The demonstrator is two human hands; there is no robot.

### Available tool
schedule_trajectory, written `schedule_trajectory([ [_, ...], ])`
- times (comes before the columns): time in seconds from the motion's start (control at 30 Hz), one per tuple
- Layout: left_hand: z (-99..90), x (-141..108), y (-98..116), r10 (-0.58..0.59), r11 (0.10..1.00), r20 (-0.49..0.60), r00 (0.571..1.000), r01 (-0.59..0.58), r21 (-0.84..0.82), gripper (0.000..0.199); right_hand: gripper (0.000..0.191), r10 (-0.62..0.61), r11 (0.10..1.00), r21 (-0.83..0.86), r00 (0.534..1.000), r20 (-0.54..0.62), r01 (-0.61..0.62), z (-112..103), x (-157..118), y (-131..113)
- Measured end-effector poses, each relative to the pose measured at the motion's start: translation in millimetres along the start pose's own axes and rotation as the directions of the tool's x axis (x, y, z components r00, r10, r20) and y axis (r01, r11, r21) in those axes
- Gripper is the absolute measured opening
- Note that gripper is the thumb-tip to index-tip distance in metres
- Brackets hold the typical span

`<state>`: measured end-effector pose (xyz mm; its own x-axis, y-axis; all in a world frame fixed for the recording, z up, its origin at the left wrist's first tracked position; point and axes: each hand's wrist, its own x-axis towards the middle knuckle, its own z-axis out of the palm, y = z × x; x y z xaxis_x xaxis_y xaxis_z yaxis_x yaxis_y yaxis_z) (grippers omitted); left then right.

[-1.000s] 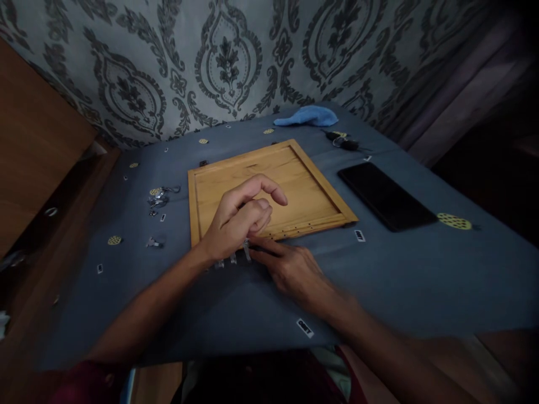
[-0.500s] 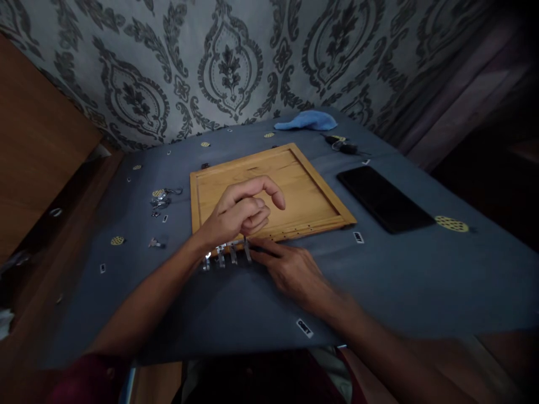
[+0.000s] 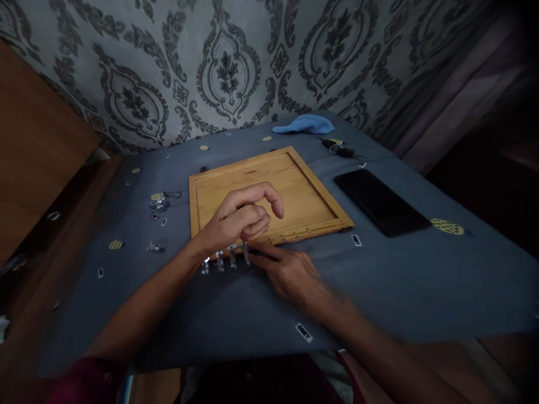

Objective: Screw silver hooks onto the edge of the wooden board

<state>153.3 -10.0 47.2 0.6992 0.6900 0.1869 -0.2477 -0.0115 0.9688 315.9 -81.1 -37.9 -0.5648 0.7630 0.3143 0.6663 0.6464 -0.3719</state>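
Observation:
A framed wooden board [image 3: 311, 188] lies flat, with a row of small holes along its near edge. Several metal hooks [image 3: 219, 261] stick out from the near edge at its left part. My left hand [image 3: 242, 216] is closed above this edge, thumb and fingers pressed together and the index finger bent forward. What it grips is hidden behind the fingers. My right hand [image 3: 290, 272] comes from the near side, its fingertips closed at the rightmost metal hook [image 3: 246, 253] of the row.
Left of the board lie a pile of loose metal hooks [image 3: 160, 203] and one single hook [image 3: 155, 247]. A black phone [image 3: 382, 202], a dark corded object [image 3: 339, 148] and a blue cloth [image 3: 305, 124] are on the cloth-covered table [image 3: 421, 286]. A patterned curtain [image 3: 177, 67] hangs behind.
The view has shifted slightly. My left hand's bent index finger sits a little lower, and the thin shaft that showed beneath this hand is harder to see. My right hand stays at the same hook.

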Motion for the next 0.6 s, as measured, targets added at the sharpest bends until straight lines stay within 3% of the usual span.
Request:
schedule_trajectory([
  [0.2, 6.7, -1, -5, 0.093, 0.996, -0.163, 0.982, -0.090, 0.024, 0.007, 0.053, 0.003, 1.000, -0.009, 1.000, -0.004, -0.003, 1, -1, 0],
  [0.4, 12.1, 3, -6, 0.146, 0.989, -0.393, 0.908, -0.139, 0.046, 0.006, 0.054, 0.001, 1.000, 0.004, 1.000, 0.016, -0.001, 4, -1, 2],
  [0.47, 17.0, 4, -8, 0.180, 0.984, -0.473, 0.863, -0.158, 0.086, 0.006, 0.055, 0.003, 1.000, 0.008, 1.000, 0.016, -0.003, 5, -1, 2],
  [0.6, 24.7, 5, -11, 0.245, 0.969, -0.667, 0.703, -0.188, 0.159, 0.015, 0.055, -0.006, 1.000, 0.009, 1.000, 0.008, 0.006, 3, -1, 2],
])
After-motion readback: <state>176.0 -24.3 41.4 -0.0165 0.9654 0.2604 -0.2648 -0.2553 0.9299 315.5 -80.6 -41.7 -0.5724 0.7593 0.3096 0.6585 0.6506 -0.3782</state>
